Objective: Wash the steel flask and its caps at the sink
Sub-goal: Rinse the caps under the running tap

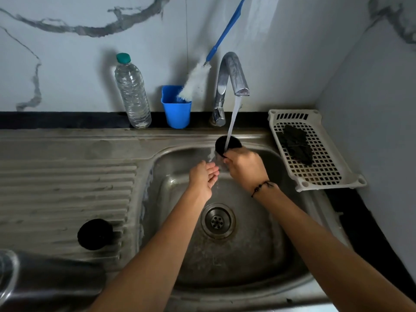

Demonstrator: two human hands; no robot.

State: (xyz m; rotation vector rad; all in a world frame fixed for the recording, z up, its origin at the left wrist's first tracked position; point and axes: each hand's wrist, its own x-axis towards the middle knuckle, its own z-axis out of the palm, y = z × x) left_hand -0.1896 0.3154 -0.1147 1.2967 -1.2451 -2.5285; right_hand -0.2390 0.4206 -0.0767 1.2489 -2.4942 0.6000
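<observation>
Under the running tap (231, 73), over the steel sink (258, 255), the right hand (244, 168) holds a black cap (221, 144) with its open mouth tipped up into the stream of water (231, 122). Its fingers curl around the cap's lower side, so the cap sticks out above the knuckles toward the back wall. Just left and slightly lower, the left hand (202, 179) is held palm-up with its fingers together and nearly straight, gripping nothing; its fingertips reach close to the right hand and water drips off them. A second black cap (95, 234) sits on the ribbed draining board (56, 188), well apart from both hands. At the bottom left corner lies the steel flask (33, 280), on its side and blurred. Behind the sink stand a clear bottle (132, 93) with a green top and a blue cup (176, 113) holding a bottle brush (195, 83). A white basket (315, 152) to the right holds a dark scrubber (297, 145). No writing or brand can be read anywhere.
</observation>
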